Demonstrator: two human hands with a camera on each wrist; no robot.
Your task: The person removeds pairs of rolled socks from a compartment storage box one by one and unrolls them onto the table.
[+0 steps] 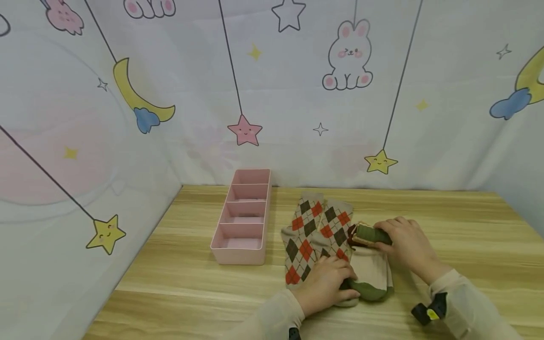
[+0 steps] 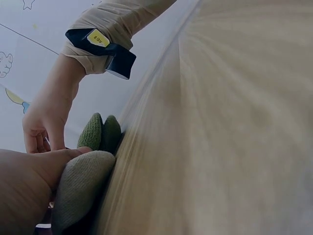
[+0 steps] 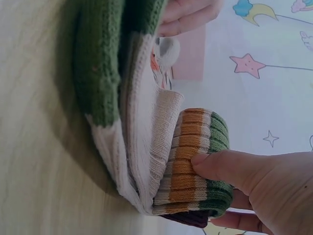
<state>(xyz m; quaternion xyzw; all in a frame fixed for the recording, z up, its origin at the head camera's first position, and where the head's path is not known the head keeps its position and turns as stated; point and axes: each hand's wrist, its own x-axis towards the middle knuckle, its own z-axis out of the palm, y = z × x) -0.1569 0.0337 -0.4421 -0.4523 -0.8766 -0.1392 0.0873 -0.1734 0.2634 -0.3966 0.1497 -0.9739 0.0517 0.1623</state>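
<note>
A pair of cream-and-green knit socks [image 1: 369, 269] lies one on the other, their ribbed cuff [image 3: 190, 161], striped orange, cream and green, folded up over the legs. My right hand [image 1: 405, 243] grips this cuff, with the thumb on the stripes and the fingers behind. My left hand [image 1: 327, 284] rests low over the socks, beside the green toe end. In the left wrist view its thumb lies against a beige sock toe [image 2: 83, 183], with green knit ends [image 2: 100, 132] just beyond. A pair of argyle socks [image 1: 312, 226], beige with red and dark diamonds, is laid flat to the left, partly under the left hand.
A pink box [image 1: 240, 256] with several compartments stands left of the socks on the wood-grain table [image 1: 178, 283]. Behind the table hangs a white printed cloth [image 1: 297, 94]. A black wrist strap [image 1: 431, 309] is on my right sleeve.
</note>
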